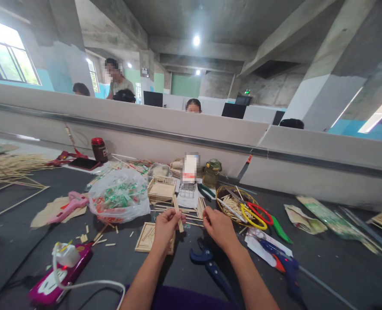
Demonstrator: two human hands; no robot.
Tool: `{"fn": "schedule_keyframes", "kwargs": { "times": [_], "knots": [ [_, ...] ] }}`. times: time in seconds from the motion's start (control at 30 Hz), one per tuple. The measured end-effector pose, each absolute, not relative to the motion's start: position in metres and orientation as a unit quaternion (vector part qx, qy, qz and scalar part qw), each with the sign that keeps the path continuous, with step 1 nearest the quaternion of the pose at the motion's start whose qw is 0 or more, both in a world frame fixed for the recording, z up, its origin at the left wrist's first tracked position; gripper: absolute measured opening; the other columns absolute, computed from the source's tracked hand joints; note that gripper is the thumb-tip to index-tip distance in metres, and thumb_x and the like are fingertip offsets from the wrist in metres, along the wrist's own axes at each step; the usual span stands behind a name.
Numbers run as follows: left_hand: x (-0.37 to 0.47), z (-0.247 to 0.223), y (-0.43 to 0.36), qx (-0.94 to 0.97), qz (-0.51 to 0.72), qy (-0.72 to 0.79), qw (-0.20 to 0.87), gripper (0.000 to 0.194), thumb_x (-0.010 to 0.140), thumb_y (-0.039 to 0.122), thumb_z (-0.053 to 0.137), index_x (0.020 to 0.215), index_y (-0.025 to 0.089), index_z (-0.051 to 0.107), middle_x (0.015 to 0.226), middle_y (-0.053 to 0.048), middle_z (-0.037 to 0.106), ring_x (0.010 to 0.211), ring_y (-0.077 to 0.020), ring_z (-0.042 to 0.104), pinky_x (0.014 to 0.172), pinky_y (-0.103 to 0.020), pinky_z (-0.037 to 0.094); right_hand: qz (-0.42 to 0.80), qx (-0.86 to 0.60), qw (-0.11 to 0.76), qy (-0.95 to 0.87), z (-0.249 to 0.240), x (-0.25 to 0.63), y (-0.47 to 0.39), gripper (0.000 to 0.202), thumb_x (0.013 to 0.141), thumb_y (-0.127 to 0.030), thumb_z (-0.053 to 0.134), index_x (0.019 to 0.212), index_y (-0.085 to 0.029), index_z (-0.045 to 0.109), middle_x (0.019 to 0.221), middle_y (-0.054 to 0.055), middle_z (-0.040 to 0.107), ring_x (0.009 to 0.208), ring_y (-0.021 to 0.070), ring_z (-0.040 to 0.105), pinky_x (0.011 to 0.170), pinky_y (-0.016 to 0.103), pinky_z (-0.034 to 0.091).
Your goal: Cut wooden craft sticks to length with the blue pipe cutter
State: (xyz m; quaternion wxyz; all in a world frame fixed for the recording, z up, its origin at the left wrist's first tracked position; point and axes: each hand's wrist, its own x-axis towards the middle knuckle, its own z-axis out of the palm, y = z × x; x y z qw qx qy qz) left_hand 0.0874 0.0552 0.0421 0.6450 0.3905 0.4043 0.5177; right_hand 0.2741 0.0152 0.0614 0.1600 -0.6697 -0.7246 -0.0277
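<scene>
My left hand [166, 224] pinches a narrow strip of pale wooden sticks [177, 211], held upright between thumb and fingers. Close by on the right, my right hand [220, 224] has its fingers curled together; their tips are beside a short row of sticks [201, 206], and whatever they may grip is hidden. Under my left wrist lies a square stick-built panel [144, 239], partly covered. Behind my hands stands a small tray-like stick frame [161, 189]. Loose long sticks [191, 211] lie between the hands. A blue pipe cutter [207, 260] rests below them.
At right are a basket of sticks [231, 206], red-handled scissors [259, 214] and a blue glue gun [284, 262]. At left are a plastic bag [120, 198], a pink glue gun [70, 206] and a magenta power strip [62, 273]. People are beyond the partition [178, 125].
</scene>
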Motion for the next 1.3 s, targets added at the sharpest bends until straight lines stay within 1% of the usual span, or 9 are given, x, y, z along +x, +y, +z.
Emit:
{"fn": "schedule_keyframes", "kwargs": {
  "times": [0.13, 0.2, 0.3, 0.47, 0.63, 0.77, 1.0, 1.13, 1.3],
  "knots": [
    [0.089, 0.043, 0.051, 0.459, 0.533, 0.385, 0.597, 0.026, 0.066, 0.038, 0.075, 0.075, 0.014, 0.071, 0.071, -0.005, 0.072, 0.066, -0.0168, 0.065, 0.059, -0.023, 0.047, 0.202, -0.637, 0.416, -0.617, 0.070, 0.261, -0.005, 0.023, 0.087, -0.031, 0.047, 0.098, -0.020, 0.065, 0.066, -0.001, 0.063, 0.055, 0.0132, 0.054, 0.055, 0.022, 0.040],
    [0.092, 0.044, 0.046, 0.507, 0.530, 0.373, 0.568, 0.023, 0.069, 0.037, 0.072, 0.075, 0.014, 0.073, 0.071, -0.004, 0.071, 0.068, -0.0172, 0.063, 0.064, -0.024, 0.046, 0.324, -0.571, 0.531, -0.536, 0.073, 0.257, -0.012, 0.031, 0.087, -0.040, 0.049, 0.101, -0.017, 0.066, 0.079, 0.003, 0.068, 0.057, 0.0133, 0.056, 0.055, 0.024, 0.043],
    [0.100, 0.046, 0.036, 0.572, 0.497, 0.368, 0.539, 0.021, 0.074, 0.035, 0.067, 0.075, 0.015, 0.074, 0.068, -0.003, 0.070, 0.067, -0.0179, 0.061, 0.065, -0.025, 0.044, 0.394, -0.496, 0.605, -0.482, 0.074, 0.256, -0.020, 0.039, 0.085, -0.042, 0.055, 0.115, -0.018, 0.062, 0.109, 0.009, 0.066, 0.076, 0.0163, 0.062, 0.072, 0.029, 0.051],
    [0.116, 0.047, 0.017, 0.611, 0.462, 0.351, 0.538, 0.017, 0.076, 0.030, 0.063, 0.076, 0.016, 0.074, 0.068, -0.003, 0.068, 0.066, -0.0178, 0.059, 0.063, -0.024, 0.042, 0.331, -0.525, 0.615, -0.485, 0.070, 0.263, -0.023, 0.043, 0.082, -0.042, 0.061, 0.118, -0.020, 0.060, 0.107, 0.008, 0.066, 0.081, 0.0184, 0.063, 0.077, 0.032, 0.052],
    [0.120, 0.040, 0.012, 0.647, 0.454, 0.344, 0.508, 0.018, 0.078, 0.030, 0.062, 0.083, 0.019, 0.076, 0.076, -0.004, 0.071, 0.072, -0.0197, 0.061, 0.068, -0.026, 0.044, 0.165, -0.589, 0.609, -0.506, 0.071, 0.265, -0.023, 0.031, 0.086, -0.045, 0.055, 0.086, -0.018, 0.070, 0.078, 0.004, 0.063, 0.069, 0.0164, 0.057, 0.065, 0.027, 0.047],
    [0.119, 0.038, 0.015, 0.665, 0.448, 0.345, 0.488, 0.018, 0.079, 0.028, 0.062, 0.082, 0.020, 0.077, 0.076, -0.005, 0.071, 0.071, -0.0194, 0.061, 0.067, -0.025, 0.043, 0.184, -0.559, 0.569, -0.575, 0.072, 0.260, -0.023, 0.028, 0.087, -0.040, 0.055, 0.076, -0.019, 0.069, 0.076, 0.003, 0.061, 0.071, 0.0158, 0.057, 0.067, 0.025, 0.047],
    [0.118, 0.036, 0.023, 0.647, 0.449, 0.342, 0.512, 0.019, 0.079, 0.032, 0.063, 0.082, 0.020, 0.078, 0.080, -0.005, 0.075, 0.077, -0.0224, 0.065, 0.073, -0.028, 0.047, 0.252, -0.570, 0.567, -0.539, 0.065, 0.255, -0.022, 0.028, 0.088, -0.044, 0.052, 0.084, -0.019, 0.063, 0.072, 0.001, 0.061, 0.058, 0.0135, 0.056, 0.053, 0.022, 0.047],
    [0.111, 0.034, 0.035, 0.574, 0.495, 0.393, 0.521, 0.018, 0.073, 0.035, 0.068, 0.076, 0.018, 0.076, 0.073, -0.004, 0.074, 0.073, -0.0209, 0.065, 0.071, -0.028, 0.049, 0.147, -0.620, 0.606, -0.476, 0.063, 0.267, -0.026, 0.030, 0.090, -0.049, 0.049, 0.089, -0.020, 0.058, 0.076, 0.004, 0.064, 0.064, 0.0159, 0.061, 0.062, 0.024, 0.050],
    [0.101, 0.033, 0.050, 0.398, 0.571, 0.406, 0.592, 0.032, 0.061, 0.040, 0.077, 0.078, 0.014, 0.071, 0.066, -0.004, 0.070, 0.062, -0.0172, 0.065, 0.061, -0.027, 0.052, 0.104, -0.660, 0.519, -0.532, 0.054, 0.275, -0.020, 0.032, 0.091, -0.049, 0.045, 0.086, -0.021, 0.059, 0.076, 0.005, 0.066, 0.066, 0.0176, 0.062, 0.067, 0.026, 0.048]
  ]
}}
